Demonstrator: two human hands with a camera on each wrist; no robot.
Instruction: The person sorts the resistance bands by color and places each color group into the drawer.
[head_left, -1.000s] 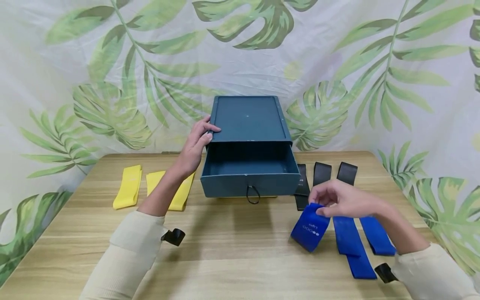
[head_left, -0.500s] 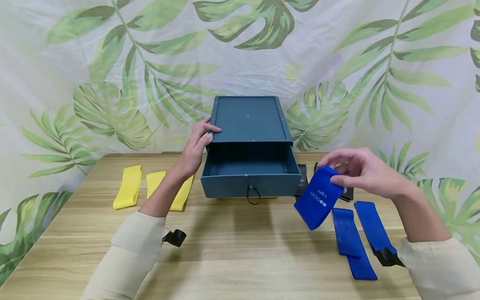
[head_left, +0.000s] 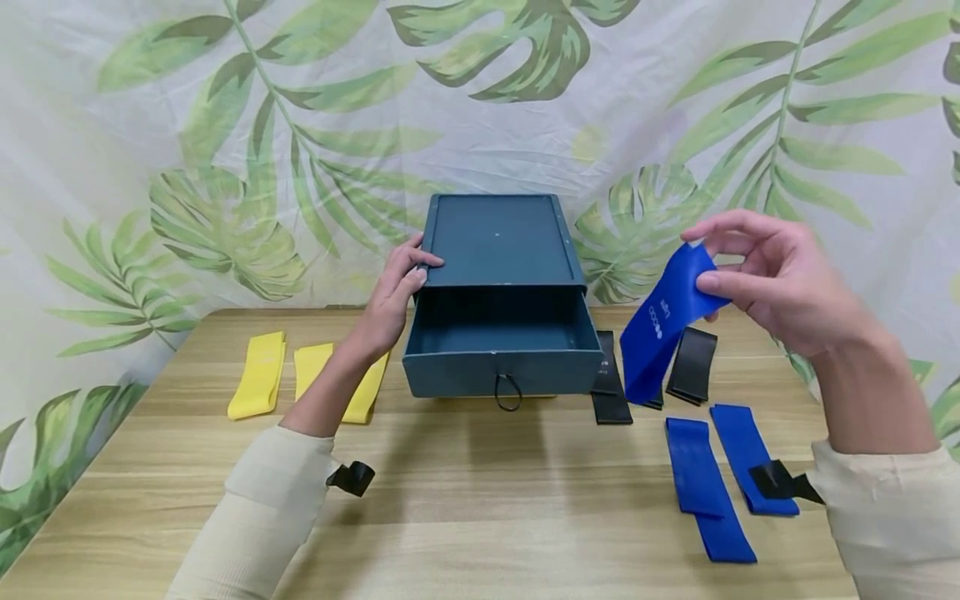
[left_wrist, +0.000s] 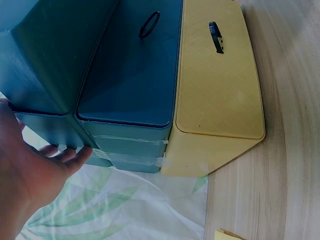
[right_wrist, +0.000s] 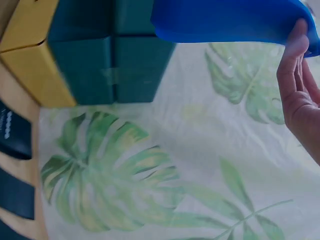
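Observation:
My right hand point(head_left: 787, 287) pinches a blue resistance band point(head_left: 656, 325) by its upper end. The band hangs folded in the air, right of the drawer unit, with "Light" printed on it. In the right wrist view the band point(right_wrist: 225, 20) spans from the fingers toward the teal boxes. My left hand point(head_left: 390, 296) rests against the left edge of the teal drawer unit point(head_left: 498, 237), fingers on its top and side. The unit's upper drawer point(head_left: 457, 375) is pulled out, and its visible inside is bare. Below, the left wrist view shows another teal front point(left_wrist: 130, 75) and a yellow drawer point(left_wrist: 220, 90).
Two blue bands point(head_left: 697, 475) lie at the right of the wooden table point(head_left: 480, 517). Black bands point(head_left: 693, 362) lie behind them, partly covered by the held band. Yellow bands point(head_left: 257, 375) lie on the left, some behind the left forearm. A leaf-patterned cloth point(head_left: 495, 150) hangs behind.
My right hand has lifted the blue band from low over the table, up and to the right, to about the height of the unit's top. The left hand stays in place.

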